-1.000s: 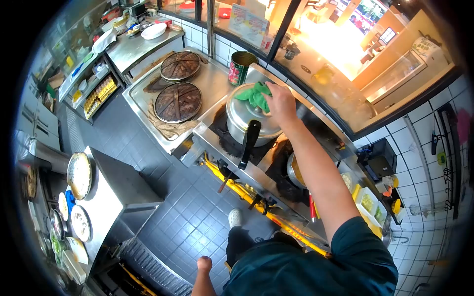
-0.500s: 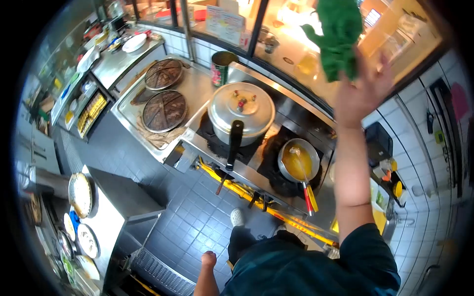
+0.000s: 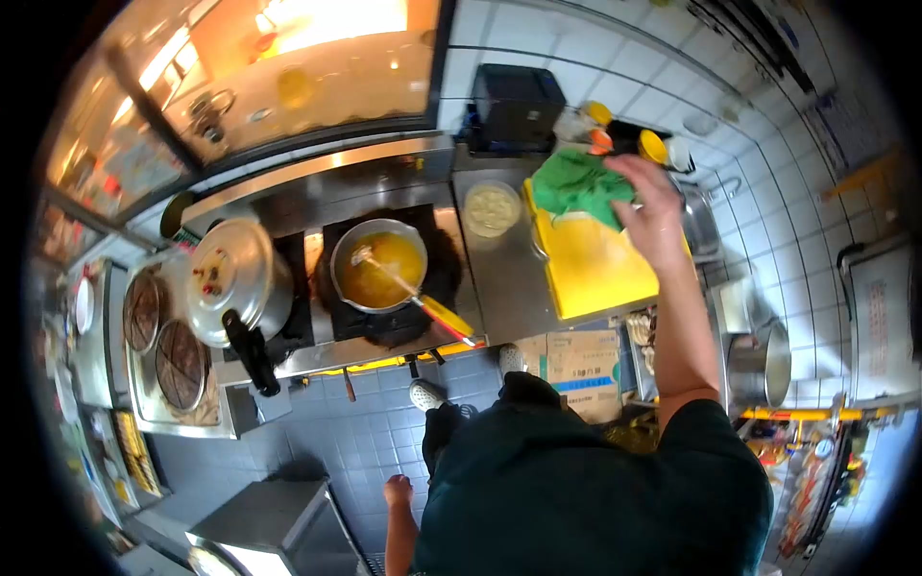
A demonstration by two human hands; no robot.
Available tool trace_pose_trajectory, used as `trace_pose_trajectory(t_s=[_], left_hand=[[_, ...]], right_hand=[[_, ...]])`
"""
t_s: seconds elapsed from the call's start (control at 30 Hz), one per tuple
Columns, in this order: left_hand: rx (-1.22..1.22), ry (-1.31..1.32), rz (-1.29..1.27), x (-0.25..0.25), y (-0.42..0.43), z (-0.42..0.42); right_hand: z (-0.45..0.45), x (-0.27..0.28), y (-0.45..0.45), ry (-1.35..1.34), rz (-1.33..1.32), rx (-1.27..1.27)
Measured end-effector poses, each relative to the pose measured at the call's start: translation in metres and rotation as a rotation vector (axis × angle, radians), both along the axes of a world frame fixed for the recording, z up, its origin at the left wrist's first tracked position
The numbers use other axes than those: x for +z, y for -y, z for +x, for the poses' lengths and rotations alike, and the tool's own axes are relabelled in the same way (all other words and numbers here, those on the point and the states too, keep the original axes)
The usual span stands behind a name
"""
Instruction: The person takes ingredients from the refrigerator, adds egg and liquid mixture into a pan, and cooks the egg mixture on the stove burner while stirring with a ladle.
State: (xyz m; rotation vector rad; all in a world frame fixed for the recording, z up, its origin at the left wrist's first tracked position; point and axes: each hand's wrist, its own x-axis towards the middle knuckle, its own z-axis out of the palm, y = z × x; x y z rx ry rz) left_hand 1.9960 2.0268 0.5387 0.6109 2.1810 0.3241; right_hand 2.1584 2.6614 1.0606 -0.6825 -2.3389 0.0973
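Observation:
My right hand [image 3: 656, 206] reaches out over the yellow cutting board [image 3: 600, 274], its fingers and thumb bent around the near edge of a crumpled green cloth [image 3: 581, 182]. The cloth spreads over the far left part of the board. My left hand [image 3: 398, 490] hangs low beside my body, fingers curled in and nothing visible in them. On the stove, a pan [image 3: 338, 269] holds yellow liquid and a utensil with a yellow handle [image 3: 447, 317]. Left of the board stands a round tub [image 3: 492, 209] with pale contents.
A large lidded pot [image 3: 235, 278] with a black handle sits on the left burner. Beyond it are two round dark mesh covers [image 3: 182, 365]. A black box [image 3: 519, 106] stands against the tiled wall, and a sink [image 3: 703, 226] lies right of the board. Cardboard [image 3: 581, 370] is below the counter.
My view has turned right, from the stove towards the cutting board. The green cloth, held up by the window before, is now down on the board with my right hand at it.

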Motion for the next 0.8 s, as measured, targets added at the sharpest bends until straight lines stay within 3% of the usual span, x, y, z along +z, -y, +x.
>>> trace_pose_trajectory(t_s=[0.1,0.17,0.23,0.33,0.4,0.43,0.5,0.63,0.7,0.8], left_hand=[[-0.141,-0.069,-0.08,0.01,-0.028,-0.002],[-0.19,-0.069,-0.061,-0.011,-0.04,0.0],[-0.147,-0.067,-0.082,0.002,-0.057,0.013],[-0.01,-0.138,-0.073,0.042,-0.12,0.049],[0.071,-0.276,-0.014,0.066,-0.158,0.069],[0.14,-0.335,-0.016,0.097,-0.194,0.076],[0.336,-0.416,0.255,0.136,-0.241,0.082],[0.289,-0.614,0.52,0.217,-0.33,0.071],[0.052,-0.826,0.582,0.258,-0.37,0.06],[-0.248,-0.892,0.462,0.283,-0.408,0.03]], right_hand=[[0.053,-0.064,-0.007,-0.001,-0.333,-0.001],[0.071,-0.102,-0.008,0.01,-0.514,0.017],[0.079,-0.153,-0.02,0.048,-0.702,0.017],[0.087,-0.23,-0.035,0.278,-0.577,0.04],[0.103,-0.251,-0.023,0.402,-0.343,0.113],[0.112,-0.257,-0.023,0.361,-0.375,0.132],[0.137,-0.267,-0.027,0.285,-0.439,0.174],[0.201,-0.29,-0.045,0.402,-0.519,0.125],[0.22,-0.291,-0.053,0.481,-0.561,0.134],[0.222,-0.282,-0.062,0.52,-0.605,0.181]])
